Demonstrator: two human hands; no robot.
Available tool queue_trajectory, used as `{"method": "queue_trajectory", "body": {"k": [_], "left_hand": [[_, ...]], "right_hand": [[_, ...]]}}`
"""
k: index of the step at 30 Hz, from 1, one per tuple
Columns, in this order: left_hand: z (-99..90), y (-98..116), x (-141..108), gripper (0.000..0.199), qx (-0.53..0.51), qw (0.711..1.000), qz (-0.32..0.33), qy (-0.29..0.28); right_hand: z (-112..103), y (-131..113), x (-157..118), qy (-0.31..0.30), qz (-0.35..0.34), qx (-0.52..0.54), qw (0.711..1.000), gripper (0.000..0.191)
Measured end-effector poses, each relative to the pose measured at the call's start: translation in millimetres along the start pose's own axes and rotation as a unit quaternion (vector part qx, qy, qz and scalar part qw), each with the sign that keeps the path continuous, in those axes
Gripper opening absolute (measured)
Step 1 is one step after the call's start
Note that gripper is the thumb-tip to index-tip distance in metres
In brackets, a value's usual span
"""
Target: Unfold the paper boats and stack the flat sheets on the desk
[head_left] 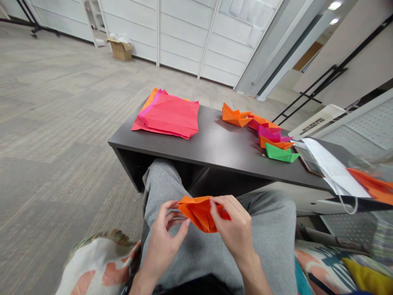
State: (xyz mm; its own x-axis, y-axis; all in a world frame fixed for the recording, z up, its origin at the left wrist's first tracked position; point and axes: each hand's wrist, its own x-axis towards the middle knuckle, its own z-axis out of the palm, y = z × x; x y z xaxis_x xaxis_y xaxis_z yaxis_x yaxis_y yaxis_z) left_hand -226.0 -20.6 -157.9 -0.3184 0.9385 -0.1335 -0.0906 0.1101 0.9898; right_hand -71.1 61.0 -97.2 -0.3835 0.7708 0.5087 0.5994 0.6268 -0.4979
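Observation:
Over my lap I hold an orange folded paper boat (pixel 201 213), its folds partly spread. My right hand (pixel 233 221) pinches its right side, with the thumb in front and the fingers behind. At the boat's left corner is my left hand (pixel 167 229), curled round it with index finger and thumb touching the paper. Parts of the boat are hidden behind my right fingers. On the dark table ahead stand other folded paper boats: an orange boat (pixel 236 115), a magenta boat (pixel 270 133) and a green boat (pixel 281 153) among several.
A stack of coloured paper sheets (pixel 172 114), red on top, lies at the left of the dark table (pixel 211 133). To the right are white papers (pixel 334 164) over a tablet-like device and orange paper (pixel 374 186). A cardboard box (pixel 120 50) sits on the floor by white cabinets.

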Motion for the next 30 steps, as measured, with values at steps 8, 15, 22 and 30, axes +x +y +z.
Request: {"method": "queue_trajectory", "body": {"k": [8,15,22,30], "left_hand": [[0.6,-7.9,5.5,0.036,0.017,0.998,-0.030,0.060],[-3.7,-12.0,5.1,0.031,0.014,0.998,0.002,0.064],[-4.9,-7.7,0.0,0.019,0.007,0.991,0.045,0.122],[10.4,1.9,-3.6,0.053,-0.025,0.993,-0.030,-0.110]], "right_hand": [[-6.3,-11.5,-1.1,-0.033,-0.010,0.016,0.999,0.016],[-15.5,-3.9,-2.4,-0.004,0.097,-0.007,0.995,0.014],[-22.0,7.2,2.2,0.001,0.224,0.078,0.972,0.017],[-1.0,-6.1,-1.4,0.009,0.248,0.186,0.951,0.017]]}}
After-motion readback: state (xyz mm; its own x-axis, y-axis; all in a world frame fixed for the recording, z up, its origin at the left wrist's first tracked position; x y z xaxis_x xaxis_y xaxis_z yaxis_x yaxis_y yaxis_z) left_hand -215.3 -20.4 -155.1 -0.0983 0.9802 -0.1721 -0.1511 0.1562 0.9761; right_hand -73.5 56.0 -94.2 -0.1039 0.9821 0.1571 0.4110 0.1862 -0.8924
